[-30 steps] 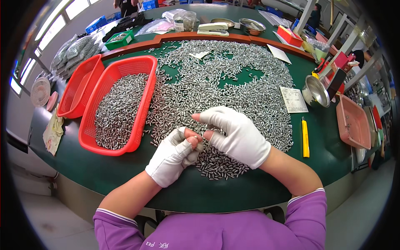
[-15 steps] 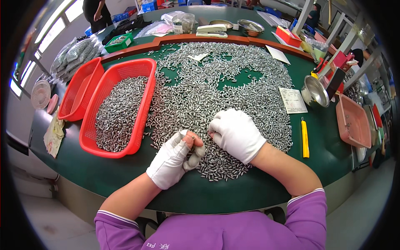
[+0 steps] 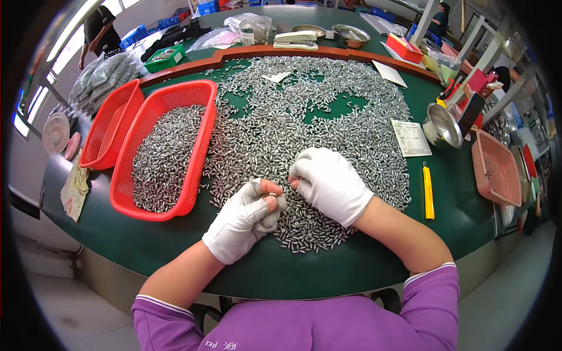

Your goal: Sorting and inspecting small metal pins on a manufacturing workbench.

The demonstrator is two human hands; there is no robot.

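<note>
A wide spread of small silver metal pins, short and cylindrical, covers the middle of the green table. Over its near edge my left hand, in a white glove with bare fingertips, is closed in a pinch on one small metal pin, of which little shows. Close beside it on the right, my gloved right hand is bent over the pins, thumb and forefinger drawn together. Whatever its fingertips hold is hidden. On the left, a red perforated basket contains a heap of the same pins.
Another red basket leans behind the full one. A yellow cutter knife, a paper slip and a metal bowl lie to the right. A brown wooden rail borders the far side. One person stands at the far left.
My right hand has shifted slightly up and left; the left hand's fingers have curled closer around the small pin. The person at the far left has moved left.
</note>
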